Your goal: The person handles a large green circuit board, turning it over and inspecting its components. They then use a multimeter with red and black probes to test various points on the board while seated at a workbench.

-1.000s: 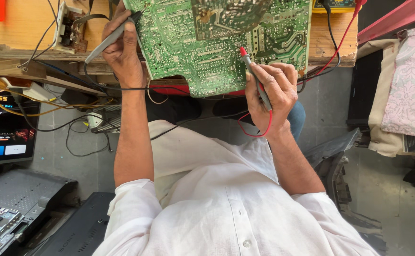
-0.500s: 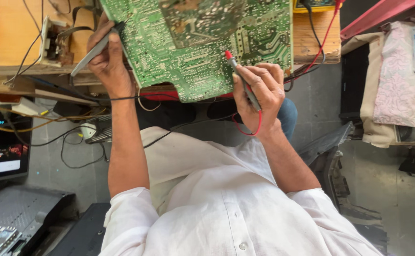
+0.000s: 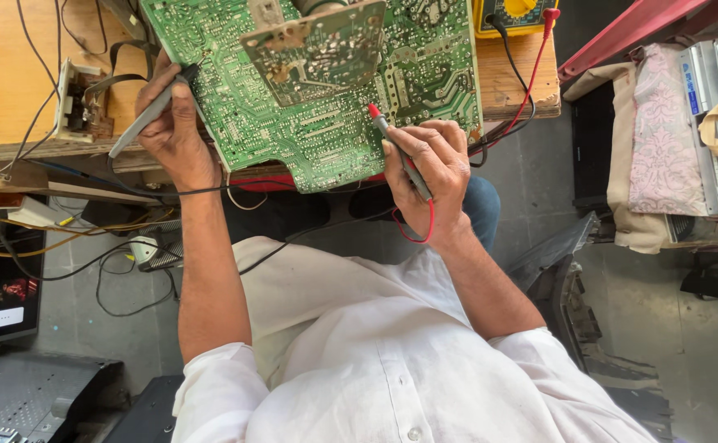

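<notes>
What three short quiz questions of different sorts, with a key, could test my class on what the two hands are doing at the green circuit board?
1. True or false: the right hand holds the red-tipped probe with its tip on the green circuit board.
2. Which does the left hand hold? A) a screwdriver B) a dark probe C) a pair of pliers
3. Fill in: the yellow meter sits on the wooden ____ beyond the board.

Key: 1 true; 2 B; 3 bench.
</notes>
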